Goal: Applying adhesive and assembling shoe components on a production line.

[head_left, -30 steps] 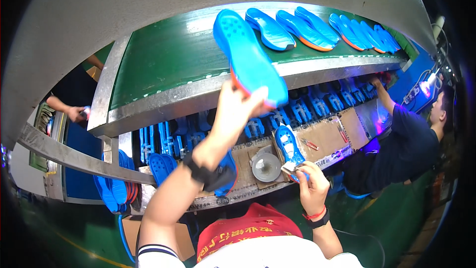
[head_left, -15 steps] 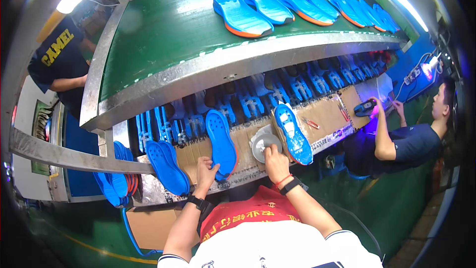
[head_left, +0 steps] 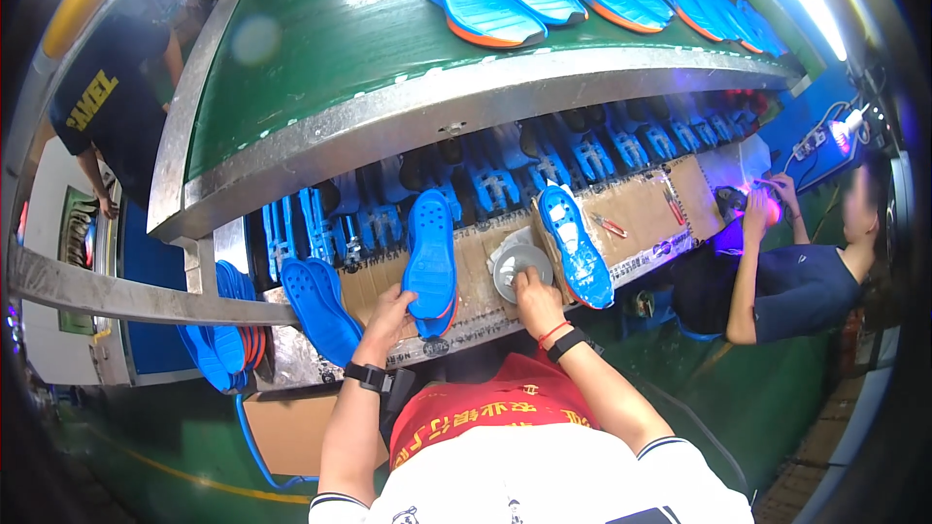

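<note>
Blue rubber shoe sole with an orange edge (head_left: 430, 250) lies lengthwise on the cardboard-covered worktop (head_left: 641, 209), its heel end caught in the left hand (head_left: 391, 313). That hand comes up from the lower edge on a bare forearm with a black wristwatch (head_left: 366, 376), fingers curled round the sole's near end, pinching it. The right hand (head_left: 537, 298), wearing a red cord and a black band at the wrist, reaches forward beside a round grey metal tin (head_left: 519, 269); its fingers are bent down at the tin's near rim, but whether they pinch anything I cannot tell. Just right of the tin a second blue sole (head_left: 576, 244) rests tilted toward the worktop's front edge. More blue soles (head_left: 316, 308) are stacked at the left end, close to the left hand. Behind the worktop a steel rail borders the green conveyor belt (head_left: 320, 49), which carries a row of blue soles (head_left: 483, 5) at its far side. Open cardboard shows to the right, toward a seated person in a dark shirt (head_left: 801, 281).
</note>
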The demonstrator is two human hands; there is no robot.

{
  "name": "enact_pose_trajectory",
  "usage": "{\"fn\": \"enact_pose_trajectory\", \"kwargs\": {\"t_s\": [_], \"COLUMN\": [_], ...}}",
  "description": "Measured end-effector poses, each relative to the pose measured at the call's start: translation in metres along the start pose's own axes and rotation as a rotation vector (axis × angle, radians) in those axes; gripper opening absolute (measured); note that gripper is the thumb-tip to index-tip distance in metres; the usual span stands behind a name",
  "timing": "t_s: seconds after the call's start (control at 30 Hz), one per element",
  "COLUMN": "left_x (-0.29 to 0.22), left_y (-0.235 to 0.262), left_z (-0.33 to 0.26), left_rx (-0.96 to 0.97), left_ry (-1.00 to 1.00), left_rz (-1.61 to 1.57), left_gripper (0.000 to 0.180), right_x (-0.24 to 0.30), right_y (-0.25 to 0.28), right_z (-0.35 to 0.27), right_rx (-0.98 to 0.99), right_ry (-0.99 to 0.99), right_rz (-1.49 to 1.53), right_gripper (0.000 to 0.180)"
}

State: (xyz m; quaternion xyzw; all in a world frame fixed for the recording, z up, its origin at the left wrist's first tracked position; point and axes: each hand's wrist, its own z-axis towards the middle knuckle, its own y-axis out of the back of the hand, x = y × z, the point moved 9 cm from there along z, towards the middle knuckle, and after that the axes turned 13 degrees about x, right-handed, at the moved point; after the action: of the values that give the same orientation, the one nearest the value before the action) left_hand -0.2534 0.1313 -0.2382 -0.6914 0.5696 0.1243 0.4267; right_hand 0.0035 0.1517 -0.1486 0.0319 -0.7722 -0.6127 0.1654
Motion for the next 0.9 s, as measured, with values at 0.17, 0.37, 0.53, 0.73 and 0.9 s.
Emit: {"fn": "enact_pose_trajectory", "kwargs": {"t_s": [0.17, 0.37, 0.53, 0.73, 0.9], "left_x": [-0.041, -0.06, -0.094, -0.111, -0.114], "left_y": [-0.055, -0.084, -0.113, -0.133, -0.135], "left_z": [-0.057, -0.087, -0.11, -0.123, -0.124], "left_rx": [0.223, 0.086, -0.037, -0.087, -0.073], "left_ry": [-0.198, -0.305, -0.503, -0.54, -0.57], "left_rz": [-0.139, 0.077, 0.227, 0.259, 0.275], "left_gripper": [0.044, 0.05, 0.046, 0.043, 0.049], "right_x": [0.008, 0.025, 0.06, 0.088, 0.092], "right_y": [0.016, 0.061, 0.152, 0.168, 0.167], "right_z": [-0.004, -0.022, -0.053, -0.06, -0.06], "right_rx": [0.028, -0.087, -0.325, -0.324, -0.281], "right_ry": [-0.007, 0.018, 0.226, 0.376, 0.395], "right_rz": [0.006, 0.138, 0.463, 0.442, 0.495], "right_gripper": [0.016, 0.011, 0.015, 0.016, 0.016]}}
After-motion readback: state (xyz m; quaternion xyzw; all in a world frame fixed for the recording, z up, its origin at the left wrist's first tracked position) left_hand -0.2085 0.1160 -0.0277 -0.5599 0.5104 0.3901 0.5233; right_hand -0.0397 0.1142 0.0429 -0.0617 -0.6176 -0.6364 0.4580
